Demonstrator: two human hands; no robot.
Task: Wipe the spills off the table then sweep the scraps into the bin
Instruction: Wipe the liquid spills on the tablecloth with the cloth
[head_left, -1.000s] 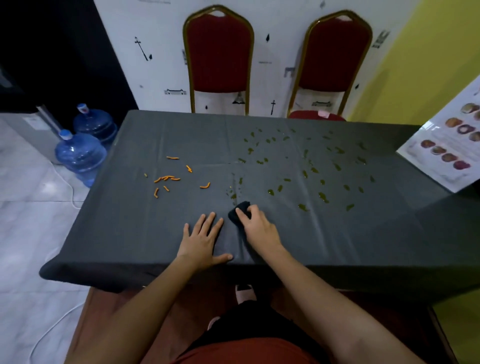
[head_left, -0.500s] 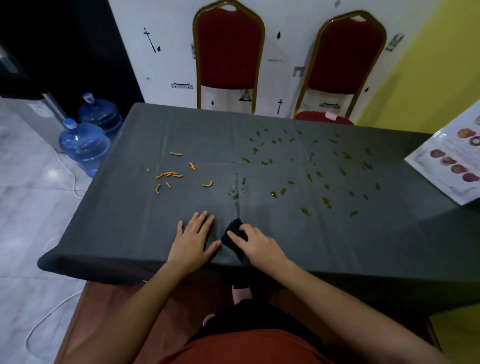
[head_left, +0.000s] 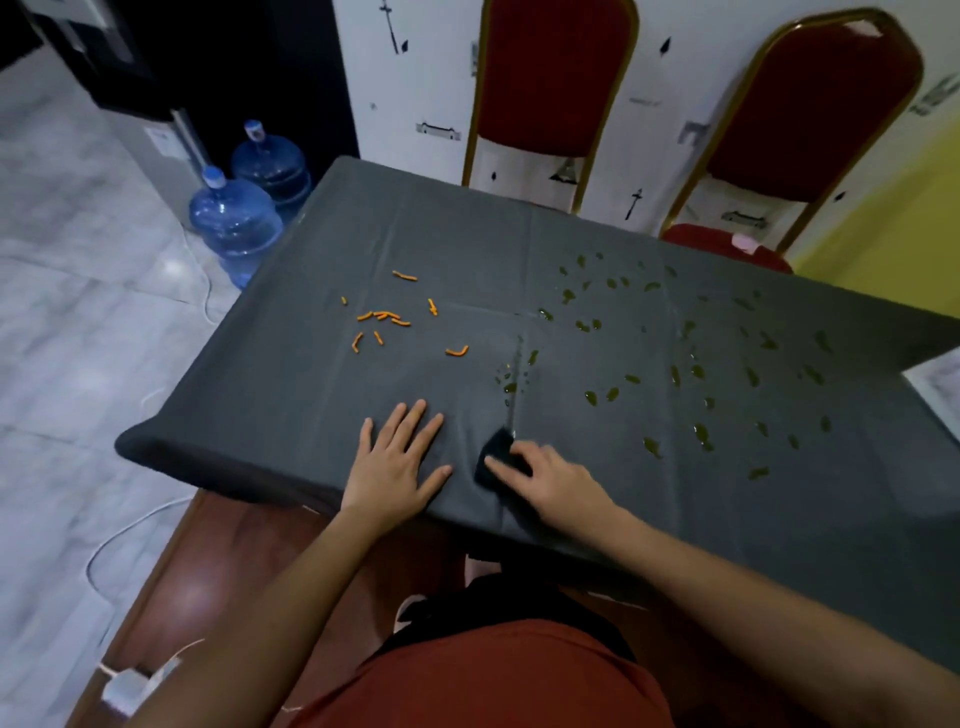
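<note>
A: Where do we stand at the table?

B: We have our left hand flat on the grey tablecloth near the front edge, fingers spread and holding nothing. Just beside it, our right hand presses a small dark cloth down onto the fabric, fingers curled over its top.

A: And the spills?

B: We see greenish droplets scattered across the right half of the table, beyond and to the right of the cloth. The nearest few sit just past the cloth, along a crease in the fabric. The orange scraps lie in a loose cluster on the left half, well beyond our left hand.

A: What surrounds us?

B: Two red chairs with gold frames stand at the far side against a white wall. Two blue water bottles rest on the floor off the table's left far corner. A white sheet pokes in at the right edge, lying on the table. A white cable trails over the tiles to our left.

A: Anything between the cloth and the droplets?

B: Only bare tablecloth lies between them.
</note>
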